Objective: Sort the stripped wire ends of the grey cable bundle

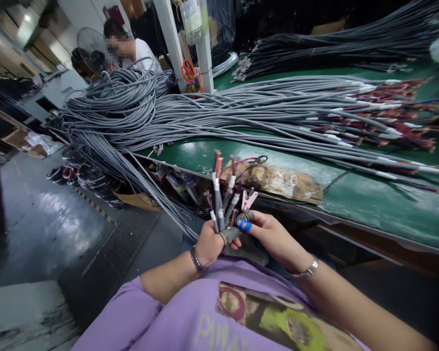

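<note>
Above the lap, left hand [208, 243] and right hand [274, 236] clasp upright cable ends [219, 202]

- The left hand [209, 242] is closed in a fist, knuckles toward the camera, thumb side up, gripping tightly.
- Its wrist carries a dark bracelet [196, 259], and the bare forearm runs down and left into a purple sleeve [131, 312].
- The right hand [274, 235] sits just beside the left, fingers curled inward, one fingertip wrapped in blue tape [244, 225].
- A silver bracelet [307, 271] circles the right wrist; that forearm stretches toward the lower right.
</note>
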Demonstrator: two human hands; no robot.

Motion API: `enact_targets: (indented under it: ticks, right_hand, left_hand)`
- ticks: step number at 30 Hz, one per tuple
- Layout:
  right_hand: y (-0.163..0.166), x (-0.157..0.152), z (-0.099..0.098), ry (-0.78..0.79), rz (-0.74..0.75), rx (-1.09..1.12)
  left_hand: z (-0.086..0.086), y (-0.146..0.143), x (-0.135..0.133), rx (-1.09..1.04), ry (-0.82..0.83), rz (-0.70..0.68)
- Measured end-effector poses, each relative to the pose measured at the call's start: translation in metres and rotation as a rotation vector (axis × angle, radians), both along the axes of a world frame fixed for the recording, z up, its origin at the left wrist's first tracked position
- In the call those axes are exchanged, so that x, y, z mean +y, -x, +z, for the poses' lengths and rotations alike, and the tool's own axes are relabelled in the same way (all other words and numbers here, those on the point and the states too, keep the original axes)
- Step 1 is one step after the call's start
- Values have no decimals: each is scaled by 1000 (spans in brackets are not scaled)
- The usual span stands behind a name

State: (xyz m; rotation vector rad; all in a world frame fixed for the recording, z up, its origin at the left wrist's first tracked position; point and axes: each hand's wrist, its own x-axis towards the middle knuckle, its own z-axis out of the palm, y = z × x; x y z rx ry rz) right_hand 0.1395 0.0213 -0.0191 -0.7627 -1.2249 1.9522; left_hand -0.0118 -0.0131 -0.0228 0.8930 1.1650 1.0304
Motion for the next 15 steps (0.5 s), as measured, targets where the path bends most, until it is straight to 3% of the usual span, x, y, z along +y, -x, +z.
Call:
enact_targets:
  ticks: [4, 15]
  right_hand:
    - [-2, 1, 5, -36, 65, -109]
    - [2, -3, 7, 12, -97, -119]
  left_hand:
    - [0, 4, 0, 16, 20, -156]
    - [-4, 2, -2, -10, -29, 5]
